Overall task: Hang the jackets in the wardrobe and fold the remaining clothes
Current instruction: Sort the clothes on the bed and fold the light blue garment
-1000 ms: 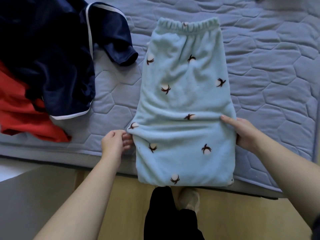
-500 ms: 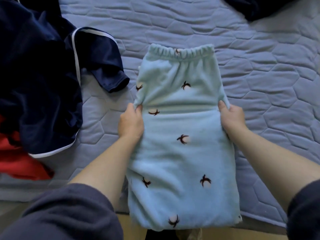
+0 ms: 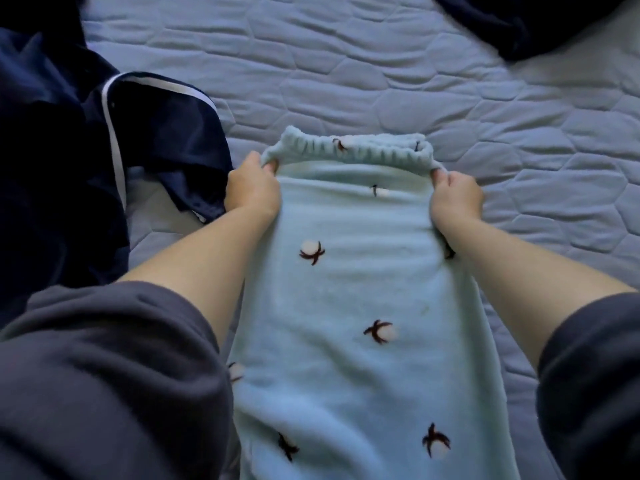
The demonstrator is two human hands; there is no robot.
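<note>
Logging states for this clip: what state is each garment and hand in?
light blue fleece pants: laid flat on the quilted mattress, waistband at the far end.
left hand: fingers curled round the left waistband corner.
right hand: fingers curled round the right waistband corner.
navy garment with white piping: crumpled, unfolded.
dark garment: bunched, cut off by the frame edge.

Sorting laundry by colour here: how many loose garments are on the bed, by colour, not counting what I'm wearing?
Light blue: 1, the light blue fleece trousers with flower print
Navy: 2, the navy white-piped garment at left, the dark navy garment at top right
Total: 3
</note>
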